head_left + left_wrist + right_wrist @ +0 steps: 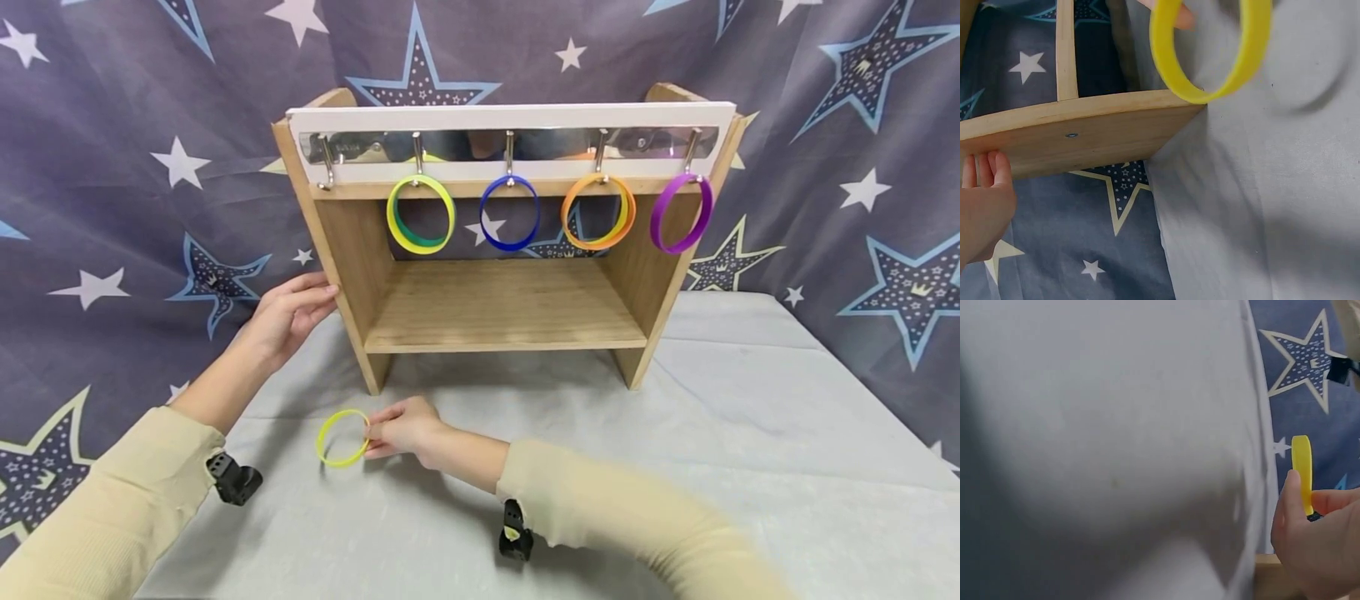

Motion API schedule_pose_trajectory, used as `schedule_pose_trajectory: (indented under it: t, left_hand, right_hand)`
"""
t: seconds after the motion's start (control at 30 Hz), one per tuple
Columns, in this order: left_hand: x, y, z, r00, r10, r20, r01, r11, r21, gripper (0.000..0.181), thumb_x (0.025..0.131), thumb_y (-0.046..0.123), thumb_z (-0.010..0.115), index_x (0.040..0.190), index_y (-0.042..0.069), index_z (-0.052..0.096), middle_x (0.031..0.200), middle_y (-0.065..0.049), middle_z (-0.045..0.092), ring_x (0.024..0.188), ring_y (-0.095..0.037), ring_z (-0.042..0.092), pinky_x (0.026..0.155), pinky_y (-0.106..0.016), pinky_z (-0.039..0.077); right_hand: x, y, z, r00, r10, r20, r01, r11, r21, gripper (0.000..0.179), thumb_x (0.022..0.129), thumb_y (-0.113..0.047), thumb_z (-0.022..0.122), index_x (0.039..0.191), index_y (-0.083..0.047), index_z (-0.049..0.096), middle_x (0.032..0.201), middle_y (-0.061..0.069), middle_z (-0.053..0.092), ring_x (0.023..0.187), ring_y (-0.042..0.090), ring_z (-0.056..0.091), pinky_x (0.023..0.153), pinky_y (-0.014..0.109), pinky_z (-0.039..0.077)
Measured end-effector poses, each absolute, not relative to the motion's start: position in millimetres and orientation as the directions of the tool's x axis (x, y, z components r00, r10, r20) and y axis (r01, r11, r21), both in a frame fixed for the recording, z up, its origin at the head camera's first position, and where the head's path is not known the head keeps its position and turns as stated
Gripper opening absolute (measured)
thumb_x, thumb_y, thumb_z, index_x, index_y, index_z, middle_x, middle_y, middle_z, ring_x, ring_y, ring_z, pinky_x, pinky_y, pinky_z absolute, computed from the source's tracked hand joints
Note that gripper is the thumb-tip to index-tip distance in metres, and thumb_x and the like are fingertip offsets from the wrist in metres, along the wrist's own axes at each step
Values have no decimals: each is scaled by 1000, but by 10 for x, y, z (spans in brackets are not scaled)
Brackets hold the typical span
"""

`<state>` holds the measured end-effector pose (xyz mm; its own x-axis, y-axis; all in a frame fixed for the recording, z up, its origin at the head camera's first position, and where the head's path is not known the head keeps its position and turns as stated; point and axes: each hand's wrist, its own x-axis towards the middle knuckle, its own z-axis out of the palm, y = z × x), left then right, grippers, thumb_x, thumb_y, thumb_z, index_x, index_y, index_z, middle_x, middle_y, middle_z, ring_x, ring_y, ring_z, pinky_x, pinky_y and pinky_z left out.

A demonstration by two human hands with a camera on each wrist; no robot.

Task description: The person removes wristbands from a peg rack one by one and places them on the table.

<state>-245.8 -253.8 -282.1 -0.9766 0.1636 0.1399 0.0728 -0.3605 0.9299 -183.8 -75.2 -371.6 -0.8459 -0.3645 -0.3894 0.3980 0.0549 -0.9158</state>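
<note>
A yellow silicone wristband [321,442] is pinched between thumb and fingers of my right hand [408,431], held up in front of the shelf's left leg. The right wrist view shows the same band [1301,469] edge-on in that hand [1319,540]. My left hand [288,317] touches the outer face of the wooden shelf's left panel [322,250]. In the left wrist view, the fingertips of the left hand [988,206] rest against the panel [1085,134] with fingers extended, while the yellow band [1254,44] looms near the panel's lower end.
A metal hook rail [465,146] runs along the shelf's top front. From its hooks hang a yellow-green and teal band pair [393,221], a blue band [482,212], an orange and yellow pair [567,218] and a purple band [705,212]. Grey cloth [750,433] covers the table; a star-patterned curtain [810,225] hangs behind.
</note>
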Motion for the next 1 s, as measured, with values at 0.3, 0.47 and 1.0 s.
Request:
schedule_pose_trajectory:
  t: [0.3, 0.47, 1.0]
  left_hand:
    - [-2457, -2528, -2830, -975, 165, 151, 83, -363, 928, 19, 92, -4, 54, 96, 7, 68, 97, -1, 70, 92, -8, 68, 85, -18, 56]
    - [-2454, -2529, -2825, -974, 167, 155, 84, -370, 925, 19, 92, -5, 54, 96, 7, 69, 97, -1, 70, 92, -8, 68, 85, -18, 56]
    - [-2461, -2541, -2833, -975, 166, 150, 78, -376, 923, 18, 92, -4, 55, 96, 7, 69, 97, -1, 70, 92, -8, 67, 85, -18, 56]
  right_hand:
    - [-1925, -827, -3887, -858, -288, -425, 423, 71, -903, 9, 84, 5, 67, 94, 4, 66, 88, 24, 72, 70, 24, 73, 67, 27, 61]
    - [-1933, -855, -3906, -858, -271, -436, 431, 81, -899, 9, 83, 6, 68, 92, 5, 67, 87, 24, 72, 63, 20, 71, 66, 27, 61]
    - [-1859, -957, -3887, -858, -234, -457, 436, 136, -889, 8, 81, 8, 68, 89, 6, 69, 81, 24, 72, 60, 19, 70, 64, 27, 61]
